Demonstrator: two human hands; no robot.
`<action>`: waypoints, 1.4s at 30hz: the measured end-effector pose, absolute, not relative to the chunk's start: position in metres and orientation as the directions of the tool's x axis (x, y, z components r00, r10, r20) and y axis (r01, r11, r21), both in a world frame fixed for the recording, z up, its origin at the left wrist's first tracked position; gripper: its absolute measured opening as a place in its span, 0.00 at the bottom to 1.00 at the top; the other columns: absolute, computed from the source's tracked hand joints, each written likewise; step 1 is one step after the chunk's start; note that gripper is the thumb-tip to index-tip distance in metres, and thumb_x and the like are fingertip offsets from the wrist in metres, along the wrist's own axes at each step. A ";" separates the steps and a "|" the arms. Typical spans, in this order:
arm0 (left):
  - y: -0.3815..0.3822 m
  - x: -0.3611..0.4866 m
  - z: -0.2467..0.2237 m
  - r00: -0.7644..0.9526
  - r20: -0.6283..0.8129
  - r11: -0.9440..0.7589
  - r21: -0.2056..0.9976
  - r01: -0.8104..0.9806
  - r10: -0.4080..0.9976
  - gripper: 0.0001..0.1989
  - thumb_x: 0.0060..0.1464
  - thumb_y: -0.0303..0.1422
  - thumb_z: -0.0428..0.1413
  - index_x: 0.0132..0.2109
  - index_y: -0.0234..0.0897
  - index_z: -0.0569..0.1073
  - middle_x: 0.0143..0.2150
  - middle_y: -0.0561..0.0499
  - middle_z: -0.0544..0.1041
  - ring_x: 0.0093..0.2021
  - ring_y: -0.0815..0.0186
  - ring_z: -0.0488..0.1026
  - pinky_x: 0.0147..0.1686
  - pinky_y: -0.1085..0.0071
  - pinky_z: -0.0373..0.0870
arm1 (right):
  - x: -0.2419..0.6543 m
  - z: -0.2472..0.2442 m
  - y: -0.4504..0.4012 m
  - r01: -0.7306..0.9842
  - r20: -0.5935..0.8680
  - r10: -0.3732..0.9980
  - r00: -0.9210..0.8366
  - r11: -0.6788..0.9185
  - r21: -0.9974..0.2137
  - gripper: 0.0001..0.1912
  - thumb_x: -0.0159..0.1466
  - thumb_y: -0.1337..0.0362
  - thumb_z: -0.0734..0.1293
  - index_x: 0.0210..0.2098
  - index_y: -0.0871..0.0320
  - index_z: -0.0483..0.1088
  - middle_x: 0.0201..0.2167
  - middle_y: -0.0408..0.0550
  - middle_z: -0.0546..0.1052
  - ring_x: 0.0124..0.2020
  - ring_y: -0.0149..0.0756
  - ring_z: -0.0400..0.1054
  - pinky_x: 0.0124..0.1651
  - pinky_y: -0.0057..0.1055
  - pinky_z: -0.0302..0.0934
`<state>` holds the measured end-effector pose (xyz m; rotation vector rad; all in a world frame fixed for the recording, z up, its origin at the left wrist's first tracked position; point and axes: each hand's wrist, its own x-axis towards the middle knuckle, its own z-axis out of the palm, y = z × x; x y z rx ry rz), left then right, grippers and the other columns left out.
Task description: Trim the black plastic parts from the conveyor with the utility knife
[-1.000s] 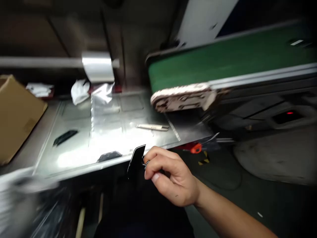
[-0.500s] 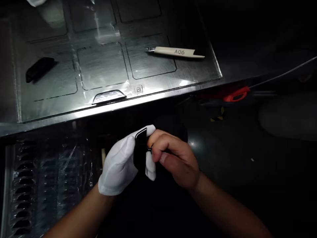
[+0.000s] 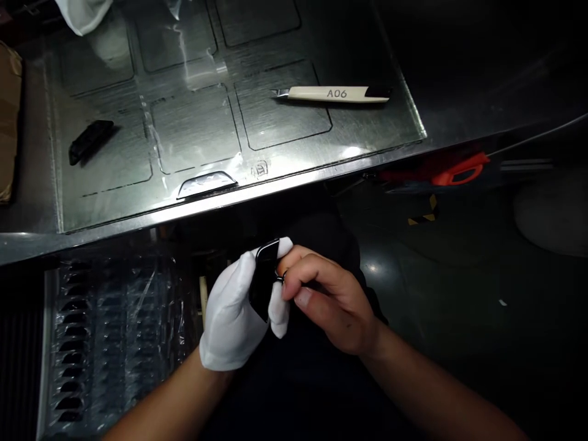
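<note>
1. Gripping a small black glossy part [image 3: 263, 283], the left hand [image 3: 239, 315], which is covered by a white glove, is held below the front edge of the metal worktable [image 3: 294, 144], above a dark lap area.
2. The part is clasped between the gloved thumb and fingers, its shiny face turned up and toward the right.
3. The right hand [image 3: 328, 300] is bare; its thumb and forefinger are pinched together against the right edge of the part, where a small metallic glint is seen. What exactly is pinched there cannot be told.
4. The step in hand is judged to be fine work on the part's edge, such as fitting or picking at a small piece, with the part steadied by the gloved hand.
5. A firm hold by the left hand and a small, precise pinch by the right are judged to be called for next, since the glossy surface could slip or be marked.
6. On the worktable, well apart from the hands, a white tool marked A06 [image 3: 335, 94] and another black part [image 3: 90, 140] are lying.
7. A tray of black parts under clear film [image 3: 110, 343] is seen beside the left forearm.
</note>
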<state>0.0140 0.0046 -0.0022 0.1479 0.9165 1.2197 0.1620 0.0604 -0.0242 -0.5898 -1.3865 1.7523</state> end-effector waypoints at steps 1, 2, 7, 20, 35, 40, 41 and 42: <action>0.005 0.014 -0.001 0.047 -0.526 0.379 0.545 -0.748 0.849 0.24 0.71 0.49 0.51 0.55 0.35 0.81 0.18 0.51 0.71 0.19 0.70 0.68 0.23 0.77 0.62 | 0.162 -0.025 0.059 -0.306 0.122 0.822 -0.557 -0.066 -0.950 0.05 0.69 0.68 0.65 0.41 0.56 0.74 0.37 0.47 0.74 0.39 0.33 0.70 0.42 0.34 0.65; 0.006 0.015 -0.001 0.040 -0.528 0.376 0.547 -0.748 0.848 0.24 0.71 0.48 0.51 0.55 0.35 0.81 0.18 0.51 0.71 0.19 0.71 0.68 0.23 0.77 0.62 | 0.161 -0.025 0.057 -0.306 0.117 0.828 -0.549 -0.069 -0.950 0.06 0.69 0.67 0.65 0.43 0.56 0.74 0.38 0.47 0.74 0.39 0.33 0.69 0.41 0.34 0.65; 0.011 0.017 0.003 0.031 -0.532 0.386 0.571 -0.725 0.846 0.23 0.71 0.47 0.52 0.55 0.33 0.80 0.18 0.53 0.70 0.18 0.70 0.67 0.25 0.75 0.67 | 0.164 -0.024 0.049 -0.308 -0.041 0.833 -0.551 -0.249 -0.918 0.12 0.70 0.64 0.66 0.52 0.51 0.67 0.39 0.46 0.73 0.35 0.31 0.67 0.36 0.31 0.63; 0.001 0.008 -0.006 -0.022 -0.563 0.381 0.588 -0.713 0.826 0.28 0.71 0.53 0.47 0.59 0.36 0.78 0.21 0.51 0.73 0.22 0.67 0.72 0.30 0.73 0.70 | 0.167 -0.021 0.054 -0.199 -0.168 0.801 -0.574 -0.336 -0.921 0.10 0.69 0.65 0.69 0.50 0.54 0.74 0.32 0.42 0.78 0.27 0.23 0.70 0.30 0.21 0.66; -0.004 0.001 -0.025 0.150 -0.282 0.281 0.515 -0.809 0.948 0.26 0.73 0.46 0.46 0.65 0.36 0.75 0.32 0.46 0.80 0.30 0.63 0.79 0.33 0.70 0.75 | 0.170 -0.031 0.065 -0.051 0.337 0.792 -0.510 0.363 -0.931 0.20 0.62 0.80 0.69 0.50 0.55 0.76 0.49 0.52 0.79 0.50 0.35 0.76 0.50 0.32 0.75; -0.003 0.001 -0.023 0.133 -0.248 0.249 0.528 -0.812 0.960 0.24 0.73 0.43 0.46 0.62 0.34 0.76 0.31 0.46 0.80 0.29 0.65 0.78 0.30 0.72 0.73 | 0.171 -0.030 0.061 -0.073 0.286 0.816 -0.502 0.290 -0.954 0.20 0.63 0.77 0.70 0.52 0.53 0.75 0.51 0.51 0.79 0.49 0.36 0.76 0.49 0.34 0.74; -0.003 0.002 -0.023 0.133 -0.246 0.248 0.533 -0.809 0.960 0.24 0.73 0.42 0.46 0.62 0.35 0.76 0.31 0.46 0.80 0.29 0.64 0.78 0.30 0.72 0.72 | 0.171 -0.029 0.061 -0.084 0.225 0.836 -0.501 0.211 -0.974 0.21 0.64 0.74 0.70 0.55 0.52 0.74 0.51 0.51 0.79 0.47 0.36 0.76 0.48 0.33 0.74; -0.003 0.002 -0.023 0.135 -0.246 0.252 0.543 -0.801 0.960 0.23 0.73 0.42 0.47 0.62 0.36 0.77 0.32 0.46 0.80 0.29 0.65 0.78 0.32 0.71 0.73 | 0.171 -0.028 0.061 -0.094 0.135 0.853 -0.504 0.101 -0.990 0.21 0.66 0.71 0.70 0.56 0.51 0.73 0.50 0.50 0.80 0.45 0.35 0.77 0.45 0.32 0.73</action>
